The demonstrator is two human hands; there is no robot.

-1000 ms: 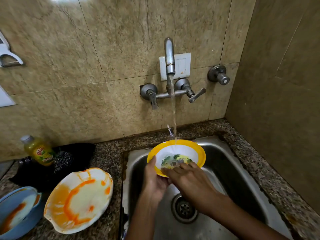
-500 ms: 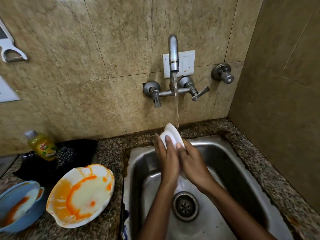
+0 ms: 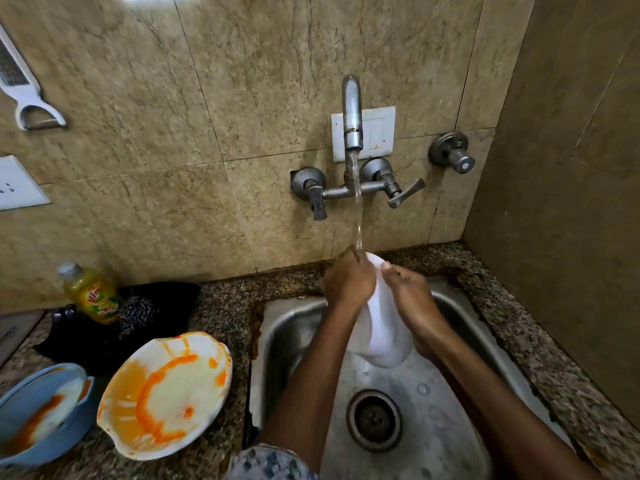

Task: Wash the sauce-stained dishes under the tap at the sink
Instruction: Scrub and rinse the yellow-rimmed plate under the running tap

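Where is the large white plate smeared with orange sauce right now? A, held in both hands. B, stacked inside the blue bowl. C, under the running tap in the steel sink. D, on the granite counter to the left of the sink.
D: the large white plate smeared with orange sauce lies on the speckled granite counter left of the steel sink, touched by neither hand.

The bowl's (image 3: 381, 327) inside faced away, unseen; the blue dish (image 3: 31, 417) was cut by the left edge.
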